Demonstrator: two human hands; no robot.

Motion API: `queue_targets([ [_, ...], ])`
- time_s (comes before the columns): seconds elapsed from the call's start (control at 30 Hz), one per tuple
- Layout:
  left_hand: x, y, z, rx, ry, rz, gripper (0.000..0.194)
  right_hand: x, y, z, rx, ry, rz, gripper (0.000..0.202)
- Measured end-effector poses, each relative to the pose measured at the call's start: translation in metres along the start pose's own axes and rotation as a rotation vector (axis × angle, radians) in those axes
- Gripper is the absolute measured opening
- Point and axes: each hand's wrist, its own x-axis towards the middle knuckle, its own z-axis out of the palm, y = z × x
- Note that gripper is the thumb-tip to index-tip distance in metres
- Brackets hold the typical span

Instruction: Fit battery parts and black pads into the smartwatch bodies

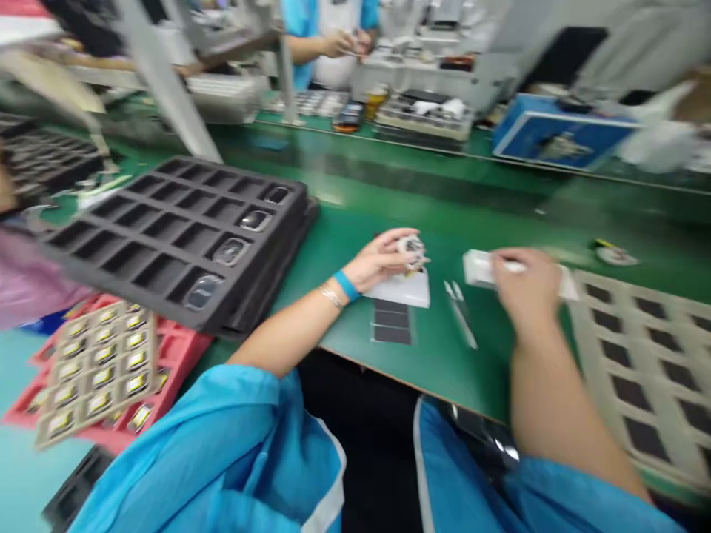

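Note:
My left hand (382, 264), with a blue band at the wrist, pinches a small silvery, rounded part like a watch case (411, 250), blurred. Just under it lies a white block or pad (414, 289) on the green table. My right hand (527, 285) is closed over a small white box (478, 268); the fingers' far side is hidden. Between the hands lie tweezers (461, 314). A sheet with dark rectangular pieces (392, 322) is near the table's front edge.
Stacked black foam trays (183, 222) stand at left, with several watch-like parts in one column. Below are a red tray (183, 344) and a beige tray (83, 370) of small parts. A beige tray with dark squares (589, 348) lies right. Opposite, a co-worker's hands (344, 44) hold something.

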Motion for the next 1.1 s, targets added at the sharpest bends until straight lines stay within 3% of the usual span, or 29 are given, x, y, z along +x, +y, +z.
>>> queue_targets([
  [0.07,0.0,0.0,0.002,0.033,-0.008,-0.001,0.061,-0.014,-0.009,0.003,0.422,-0.171,0.225,0.025],
  [0.13,-0.001,0.001,0.004,0.062,-0.009,-0.006,0.062,-0.023,-0.03,0.016,0.811,-0.306,0.255,0.03],
  [0.27,-0.004,0.005,0.009,0.071,0.008,0.004,0.064,-0.033,-0.063,0.03,1.041,-0.254,0.299,0.036],
  [0.47,-0.004,0.002,0.01,0.128,-0.009,-0.035,0.064,-0.037,-0.066,0.014,0.938,-0.132,0.252,0.03],
  [0.63,-0.002,-0.005,0.01,0.22,-0.024,0.006,0.061,-0.037,-0.066,0.005,0.604,-0.023,0.004,0.011],
  [0.73,-0.001,-0.007,0.012,0.273,-0.012,0.028,0.055,-0.036,-0.064,0.001,0.436,0.021,-0.117,0.01],
  [1.1,-0.006,-0.023,0.022,0.177,0.018,0.014,0.059,-0.04,-0.07,0.01,0.353,0.179,-0.121,0.015],
])
